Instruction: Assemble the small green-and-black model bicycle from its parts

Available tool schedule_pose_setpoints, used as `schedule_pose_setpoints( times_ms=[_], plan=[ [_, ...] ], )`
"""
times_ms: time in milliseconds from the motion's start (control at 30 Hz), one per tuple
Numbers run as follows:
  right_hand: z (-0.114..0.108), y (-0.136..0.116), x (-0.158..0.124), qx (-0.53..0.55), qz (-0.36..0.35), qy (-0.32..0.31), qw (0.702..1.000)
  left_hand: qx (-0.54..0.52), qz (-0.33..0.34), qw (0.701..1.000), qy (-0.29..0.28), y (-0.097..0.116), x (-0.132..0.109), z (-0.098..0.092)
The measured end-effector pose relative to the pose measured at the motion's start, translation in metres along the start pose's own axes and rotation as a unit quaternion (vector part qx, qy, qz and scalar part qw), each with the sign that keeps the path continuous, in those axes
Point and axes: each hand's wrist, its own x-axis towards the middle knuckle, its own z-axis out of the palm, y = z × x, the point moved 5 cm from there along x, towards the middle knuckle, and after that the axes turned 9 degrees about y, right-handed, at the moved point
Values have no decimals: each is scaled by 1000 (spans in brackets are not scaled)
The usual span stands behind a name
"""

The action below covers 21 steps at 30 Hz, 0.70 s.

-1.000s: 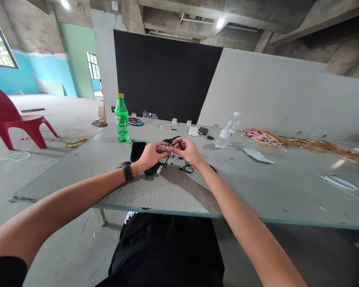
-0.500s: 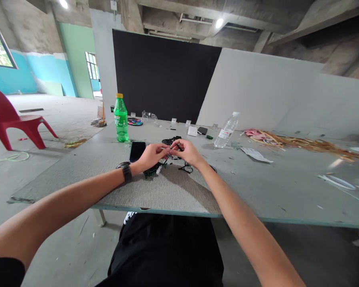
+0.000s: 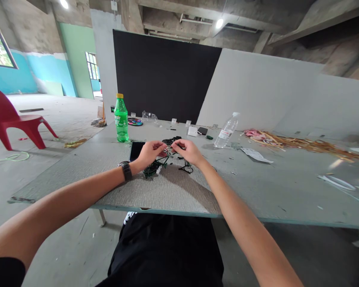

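Over the table (image 3: 167, 191), my left hand (image 3: 152, 154) is closed in a pinch, its fingertips on something too small to make out. Facing it across a narrow gap, my right hand (image 3: 188, 152) also pinches, and whatever sits in its fingers is hidden. Dark green and black thin plastic parts (image 3: 151, 170) lie below my left hand, with a small white piece (image 3: 158, 170) beside them. A black part with a ring shape (image 3: 186, 168) rests under my right hand. More black parts (image 3: 169, 140) lie behind the fingers. A black phone (image 3: 135, 150) is partly covered by my left hand.
A green drink bottle (image 3: 121, 119) stands left of the phone. Toward the right are a clear water bottle (image 3: 226, 132), a paper sheet (image 3: 256, 155) and wood strips (image 3: 287, 140). A white case (image 3: 192, 131) lies farther back. A red chair (image 3: 18, 119) stands off to the left.
My fingertips have parted slightly from where they met. My left hand has shifted a little left. The dark stick seen in my right hand before no longer shows clearly.
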Motion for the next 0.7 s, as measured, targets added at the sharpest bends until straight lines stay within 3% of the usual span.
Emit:
schedule_pose_setpoints(
  times_ms=[233,500,700],
  plan=[
    [-7,0,2,-91,-23,17,995,-70,-51,995,50,-2,3,-5],
    [-8,1,2,-60,-16,57,996,-94,-50,993,52,-2,1,-4],
    [-7,5,3,-53,-8,44,998,-117,-56,990,51,-2,0,-3]
  ],
)
